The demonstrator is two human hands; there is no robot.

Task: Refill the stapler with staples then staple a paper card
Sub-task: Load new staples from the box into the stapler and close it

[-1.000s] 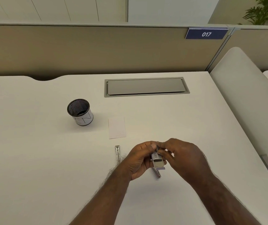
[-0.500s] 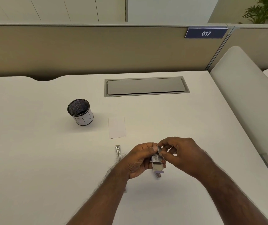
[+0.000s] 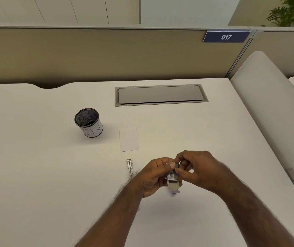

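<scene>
My left hand (image 3: 154, 177) grips a small box of staples (image 3: 173, 180) above the desk, its barcode label facing up. My right hand (image 3: 196, 168) pinches at the top end of that box with thumb and fingertips. A slim metal stapler part (image 3: 130, 166) lies on the desk just left of my left hand, partly behind my wrist. A white paper card (image 3: 129, 139) lies flat further back. A small bit of something shows under the box's lower end; I cannot tell what it is.
A black mesh cup with a white wrap (image 3: 89, 122) stands at the back left. A grey cable hatch (image 3: 161, 95) is set into the white desk (image 3: 36, 175) near the beige partition. A white chair back (image 3: 270, 107) rises at the right edge.
My right hand has slid up from covering the box to pinching its top end. The box sits more upright in my left hand.
</scene>
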